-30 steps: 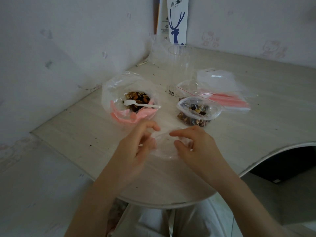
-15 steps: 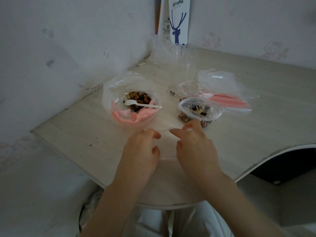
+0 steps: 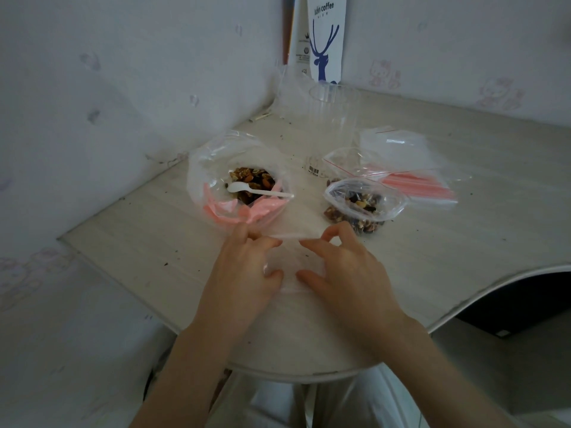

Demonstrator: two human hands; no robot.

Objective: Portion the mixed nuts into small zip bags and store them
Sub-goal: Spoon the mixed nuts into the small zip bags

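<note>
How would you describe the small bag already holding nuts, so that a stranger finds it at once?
On the pale table, look right of the large open bag that holds the white spoon. There lies the filled small bag. Unlike the empty zip bags behind it and the empty bag pinched by the left hand and right hand, it holds nuts.

The single view comes from a wide-angle camera worn on the person's head. It looks forward and steeply down across the pale table from its near rounded edge, toward the corner where the left wall meets the back wall. Nearest the lens, low in the centre, the left hand and right hand pinch a clear zip bag between them. The person's lap fills the bottom edge. The luckin coffee paper bag in the corner stands farthest, cut by the top edge.
</note>
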